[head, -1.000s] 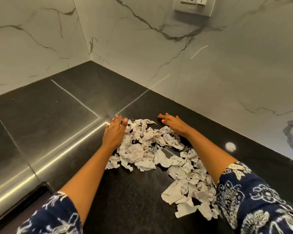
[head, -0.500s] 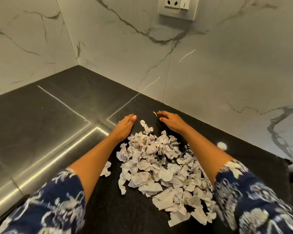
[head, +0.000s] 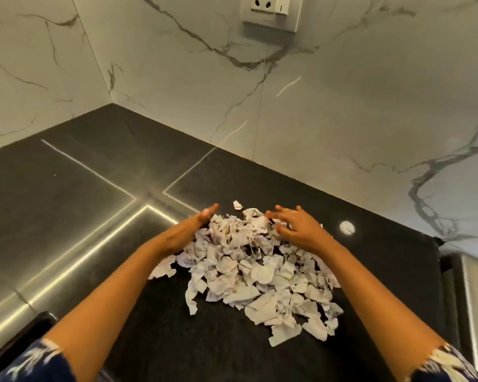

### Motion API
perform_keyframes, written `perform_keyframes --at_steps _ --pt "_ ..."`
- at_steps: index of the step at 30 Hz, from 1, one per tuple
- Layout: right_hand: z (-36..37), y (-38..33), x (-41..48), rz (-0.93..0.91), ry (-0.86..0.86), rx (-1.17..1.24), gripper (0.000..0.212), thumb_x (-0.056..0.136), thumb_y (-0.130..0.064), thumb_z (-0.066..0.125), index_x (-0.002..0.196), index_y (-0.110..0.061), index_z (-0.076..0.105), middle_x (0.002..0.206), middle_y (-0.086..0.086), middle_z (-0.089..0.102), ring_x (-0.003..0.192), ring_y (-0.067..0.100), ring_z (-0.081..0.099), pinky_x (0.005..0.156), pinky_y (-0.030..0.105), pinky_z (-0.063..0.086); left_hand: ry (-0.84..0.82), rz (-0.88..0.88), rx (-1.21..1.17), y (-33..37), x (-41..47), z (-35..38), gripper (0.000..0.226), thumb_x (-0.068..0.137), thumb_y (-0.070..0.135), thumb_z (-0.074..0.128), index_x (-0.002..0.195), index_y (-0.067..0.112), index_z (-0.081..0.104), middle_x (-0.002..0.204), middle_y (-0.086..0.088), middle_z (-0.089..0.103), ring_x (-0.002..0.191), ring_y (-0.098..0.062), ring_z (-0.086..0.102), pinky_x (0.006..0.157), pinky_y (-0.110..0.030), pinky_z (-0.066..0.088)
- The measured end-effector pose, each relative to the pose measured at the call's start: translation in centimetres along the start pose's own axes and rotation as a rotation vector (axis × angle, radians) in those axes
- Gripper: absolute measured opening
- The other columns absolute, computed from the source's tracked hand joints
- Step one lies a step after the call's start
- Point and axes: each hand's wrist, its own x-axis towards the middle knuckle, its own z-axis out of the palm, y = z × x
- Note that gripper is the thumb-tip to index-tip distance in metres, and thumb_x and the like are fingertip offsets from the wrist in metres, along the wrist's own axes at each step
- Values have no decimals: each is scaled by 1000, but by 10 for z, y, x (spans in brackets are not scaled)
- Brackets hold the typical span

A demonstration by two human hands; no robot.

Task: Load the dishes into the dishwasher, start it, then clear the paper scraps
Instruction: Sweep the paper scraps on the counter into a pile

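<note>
A heap of torn white paper scraps point(head: 257, 271) lies on the black countertop point(head: 204, 354). My left hand point(head: 189, 230) presses edge-on against the heap's far left side, fingers straight. My right hand point(head: 298, 228) rests on the heap's far right top with fingers spread and slightly bent. One small scrap point(head: 237, 204) lies alone just beyond the heap. Another scrap point(head: 163, 268) sticks out under my left forearm. No dishes or dishwasher are in view.
Marble walls meet in a corner point(head: 111, 100) behind the counter. A wall socket point(head: 272, 12) sits high up. A bright light spot point(head: 347, 226) shows on the counter to the right of my right hand. The counter's right end point(head: 439, 260) drops off beside a pale surface.
Both hands have drawn closer together and pulled the scraps toward me into a tighter, taller heap. My right hand has moved from the counter behind the scraps onto the pile.
</note>
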Motion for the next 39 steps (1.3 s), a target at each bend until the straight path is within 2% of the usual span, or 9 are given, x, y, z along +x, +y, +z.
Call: perform_keyframes --at_steps 3,7,15,21,25,29,33,36,39 --pt "-1 4 -65 147 295 176 37 97 -23 46 135 -24 48 145 -3 41 140 12 28 117 48 14 342 -99 -77 -31 -50 -9 62 87 75 15 143 49 21 154 8 21 145 -20 15 119 -49 11" --pt "35 5 -131 433 453 324 48 97 -36 42 143 -24 35 153 2 28 142 17 22 116 41 19 575 -215 59 -47 -92 22 71 89 57 18 148 19 30 156 -2 24 145 -13 13 120 -37 0" --pt "78 -28 -97 402 365 193 60 97 -49 26 148 -20 20 157 1 16 145 13 9 116 37 -4 486 -49 198 12 -52 88 111 67 89 -8 148 22 28 156 -2 24 145 -20 16 117 -40 4" --pt "33 7 -98 505 716 477 47 100 -39 34 139 -14 42 145 7 41 135 22 36 111 37 27 482 -24 -89 26 -42 82 84 86 74 14 149 21 28 154 -4 29 142 -22 24 113 -33 10" --pt "8 38 -50 594 526 438 54 100 -46 26 144 -16 34 152 7 30 141 22 24 117 45 9 510 -131 -65 17 24 32 90 85 75 14 148 12 28 154 -11 28 143 -29 24 117 -52 14" --pt "13 18 3 407 272 308 55 100 -47 15 146 -21 28 155 4 22 145 15 12 116 44 -6 228 -10 136 23 85 27 62 100 53 12 150 19 25 157 -7 21 146 -21 10 118 -43 -1" --pt "15 -15 9 242 30 358 53 101 -42 11 147 -20 26 156 4 15 145 15 3 115 38 -10 82 37 228 18 88 27 88 77 84 -4 144 40 31 158 1 19 147 -18 7 118 -41 -2" --pt "19 -18 -14 206 -20 437 55 99 -50 15 147 -25 27 155 1 20 145 18 10 118 41 -1 -5 85 57 26 53 33 73 90 68 1 146 33 31 153 8 21 141 -10 13 115 -36 2" --pt "9 -6 -56 320 208 640 56 93 -61 27 142 -33 37 148 -7 36 136 12 32 111 32 22 153 15 -183 20 15 21 65 91 65 9 147 35 28 157 3 20 144 -17 17 117 -39 11"
